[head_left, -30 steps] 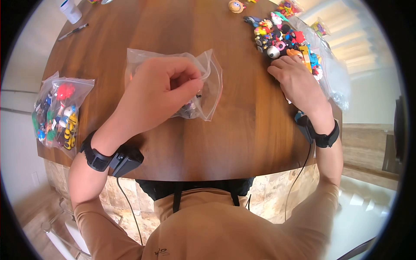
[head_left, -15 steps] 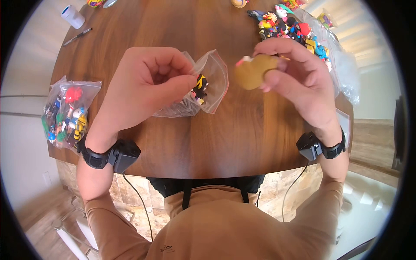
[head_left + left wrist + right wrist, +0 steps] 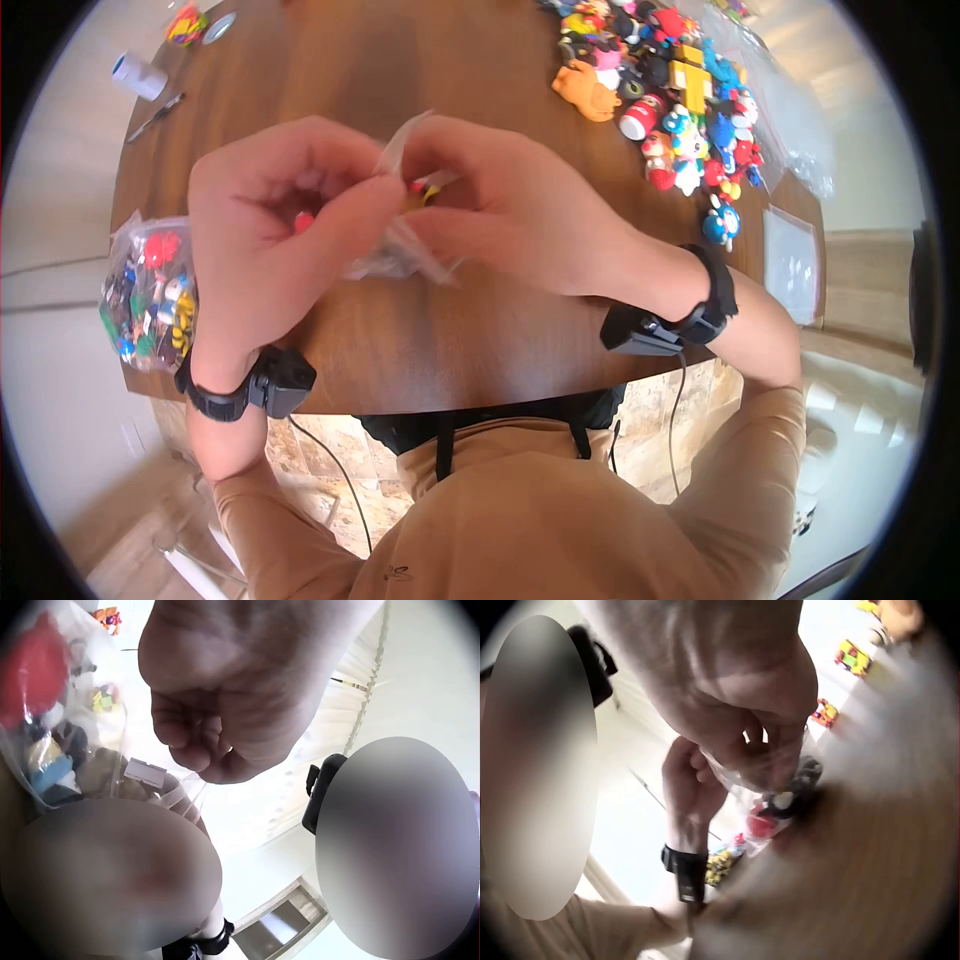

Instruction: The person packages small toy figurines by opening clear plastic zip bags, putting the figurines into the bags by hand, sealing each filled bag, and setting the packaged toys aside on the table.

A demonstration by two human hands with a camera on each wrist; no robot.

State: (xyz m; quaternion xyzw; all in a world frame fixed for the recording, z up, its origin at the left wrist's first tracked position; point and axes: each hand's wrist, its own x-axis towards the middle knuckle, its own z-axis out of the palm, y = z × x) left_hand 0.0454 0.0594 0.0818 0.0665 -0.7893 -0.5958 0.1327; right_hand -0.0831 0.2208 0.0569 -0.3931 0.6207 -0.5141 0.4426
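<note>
In the head view a clear zip bag (image 3: 375,265) with small toy figures sits at the middle of the table, largely covered by both hands. My left hand (image 3: 290,225) pinches the bag's edge between thumb and fingers. Over the bag's mouth, my right hand (image 3: 530,205) has its fingers bent, thumb apart from the index finger, with a bit of yellow and black visible between them. I cannot tell what the right fingers hold. The right wrist view shows that hand right over the plastic, close to a dark figure (image 3: 802,784) and a red one (image 3: 761,825).
A heap of toy figures (image 3: 690,145) spreads over the right side, beside clear plastic. A full bag of figures (image 3: 150,300) stands at the left edge. Farther back lie a pen (image 3: 157,117), a white cup (image 3: 140,76) and a colourful toy (image 3: 187,25).
My right hand picked a tan figure from the heap and carried it left to the bag; that figure no longer shows in the hand. My left hand keeps its pinch.
</note>
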